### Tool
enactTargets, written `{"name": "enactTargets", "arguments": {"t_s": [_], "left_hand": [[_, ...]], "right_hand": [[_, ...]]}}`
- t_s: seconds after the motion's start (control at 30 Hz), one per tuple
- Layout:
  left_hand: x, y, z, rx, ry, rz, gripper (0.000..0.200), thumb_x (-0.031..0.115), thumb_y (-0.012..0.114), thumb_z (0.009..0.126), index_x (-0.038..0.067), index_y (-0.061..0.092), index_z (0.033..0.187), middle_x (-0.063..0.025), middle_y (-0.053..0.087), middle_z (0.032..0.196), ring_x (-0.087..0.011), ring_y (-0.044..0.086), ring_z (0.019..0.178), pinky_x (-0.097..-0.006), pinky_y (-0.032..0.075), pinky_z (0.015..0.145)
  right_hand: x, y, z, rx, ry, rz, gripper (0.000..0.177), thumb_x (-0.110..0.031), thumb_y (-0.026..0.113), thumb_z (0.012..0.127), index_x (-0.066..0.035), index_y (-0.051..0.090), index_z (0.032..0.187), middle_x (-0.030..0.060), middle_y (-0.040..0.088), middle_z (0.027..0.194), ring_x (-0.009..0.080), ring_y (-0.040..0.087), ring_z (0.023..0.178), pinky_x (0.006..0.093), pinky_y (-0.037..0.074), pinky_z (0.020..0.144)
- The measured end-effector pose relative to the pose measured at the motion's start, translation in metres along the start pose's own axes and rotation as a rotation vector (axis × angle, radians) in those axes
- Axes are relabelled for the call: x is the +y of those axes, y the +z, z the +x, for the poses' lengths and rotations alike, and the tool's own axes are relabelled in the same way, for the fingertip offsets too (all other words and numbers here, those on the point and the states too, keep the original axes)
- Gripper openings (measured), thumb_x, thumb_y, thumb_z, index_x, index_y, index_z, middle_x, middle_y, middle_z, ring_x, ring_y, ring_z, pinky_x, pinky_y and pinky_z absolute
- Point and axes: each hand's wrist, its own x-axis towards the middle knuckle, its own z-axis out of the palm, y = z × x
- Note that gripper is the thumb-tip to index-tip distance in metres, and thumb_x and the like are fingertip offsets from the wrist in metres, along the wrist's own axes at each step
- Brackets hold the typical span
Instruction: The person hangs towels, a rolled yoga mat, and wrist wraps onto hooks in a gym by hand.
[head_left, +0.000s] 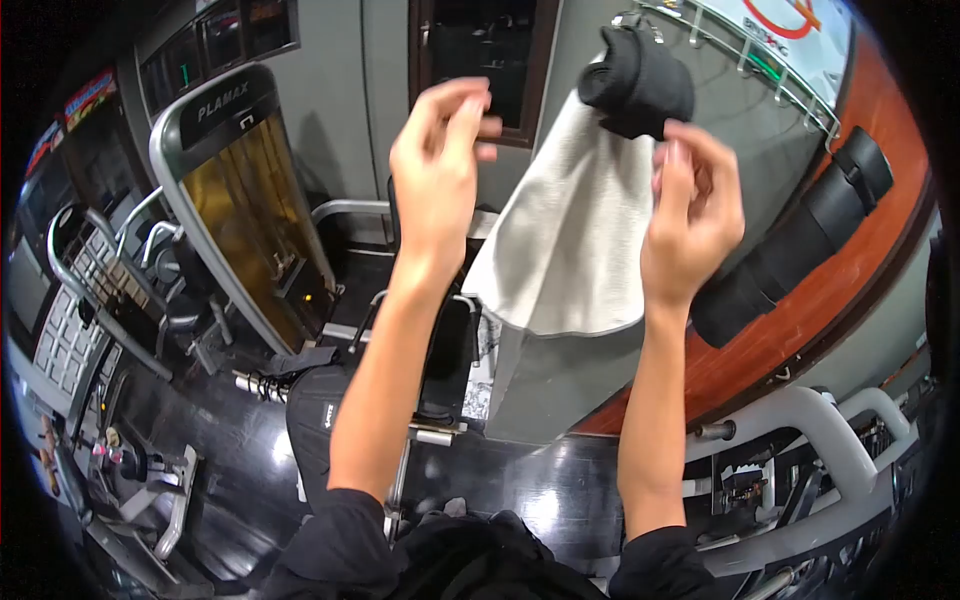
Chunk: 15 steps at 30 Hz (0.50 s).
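Note:
My left hand (440,165) is raised in front of the dark-framed door, fingers loosely bent and apart, with nothing in it. My right hand (695,215) is up at the right, its fingers half curled and slightly blurred. Its fingertips overlap the lower edge of a black rolled-up wrap (640,85), with no visible grip on it. The roll hangs at the wall hooks, in front of the top of a pale grey towel (575,230). That towel drapes down between my two forearms.
A hook rail (745,55) runs along the wall. Right of it a long black padded roll (800,240) leans at a slant. A Plamax weight machine (235,200) stands left, a black bag (318,410) below it. Grey machine tubing (810,430) rises at lower right.

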Motion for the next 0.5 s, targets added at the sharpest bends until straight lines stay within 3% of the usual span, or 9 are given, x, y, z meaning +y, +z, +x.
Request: {"name": "enactTargets", "arguments": {"t_s": [0.1,0.17,0.27,0.3,0.33,0.5], "left_hand": [[-0.018,-0.048,-0.066,0.100,-0.110,-0.161,0.015,0.011,0.047,0.098,0.001,0.054,0.105,-0.0083,0.056,0.096,-0.0180,0.059,0.080,-0.0316,0.047,0.066],[-0.023,-0.074,-0.110,0.174,-0.198,-0.172,0.011,0.009,0.046,0.098,0.002,0.053,0.100,-0.0071,0.053,0.090,-0.0165,0.056,0.071,-0.0308,0.046,0.061],[-0.039,-0.112,-0.170,0.299,-0.288,-0.099,0.010,0.009,0.048,0.097,0.002,0.054,0.100,-0.0065,0.054,0.085,-0.0147,0.056,0.066,-0.0277,0.046,0.058],[-0.046,-0.125,-0.189,0.328,-0.324,-0.082,0.009,0.009,0.050,0.097,0.001,0.055,0.100,-0.0063,0.056,0.083,-0.0133,0.057,0.065,-0.0257,0.047,0.058],[-0.050,-0.138,-0.207,0.342,-0.366,0.005,0.009,0.008,0.051,0.097,0.001,0.055,0.100,-0.0057,0.057,0.082,-0.0126,0.057,0.065,-0.0251,0.046,0.058],[-0.057,-0.197,-0.272,0.424,-0.422,0.539,0.009,0.003,0.051,0.094,0.001,0.060,0.097,-0.0044,0.058,0.085,-0.0083,0.057,0.070,-0.0226,0.047,0.062]], "right_hand": [[-0.002,-0.009,-0.065,-0.167,0.247,0.142,0.011,-0.002,0.053,0.090,0.000,0.063,0.095,0.0033,0.059,0.077,0.0070,0.057,0.063,0.0193,0.043,0.053],[-0.001,-0.005,-0.112,-0.176,0.471,0.297,0.011,-0.003,0.051,0.092,0.000,0.059,0.098,0.0020,0.055,0.070,0.0061,0.051,0.057,0.0197,0.040,0.049],[0.000,0.008,-0.175,-0.239,0.742,0.392,0.011,-0.005,0.053,0.093,0.001,0.060,0.099,0.0032,0.058,0.072,0.0047,0.050,0.057,0.0185,0.040,0.050],[0.003,0.014,-0.197,-0.277,0.770,0.373,0.010,-0.005,0.051,0.094,-0.001,0.059,0.100,0.0033,0.057,0.068,0.0033,0.047,0.052,0.0163,0.035,0.042],[-0.002,0.019,-0.213,-0.302,0.891,0.390,0.010,-0.007,0.057,0.092,-0.001,0.063,0.098,0.0018,0.059,0.072,0.0034,0.050,0.057,0.0185,0.039,0.050],[-0.003,0.044,-0.307,-0.650,1.066,0.325,0.012,-0.011,0.059,0.092,-0.004,0.066,0.098,0.0024,0.063,0.077,0.0049,0.055,0.064,0.0206,0.042,0.056]]}}
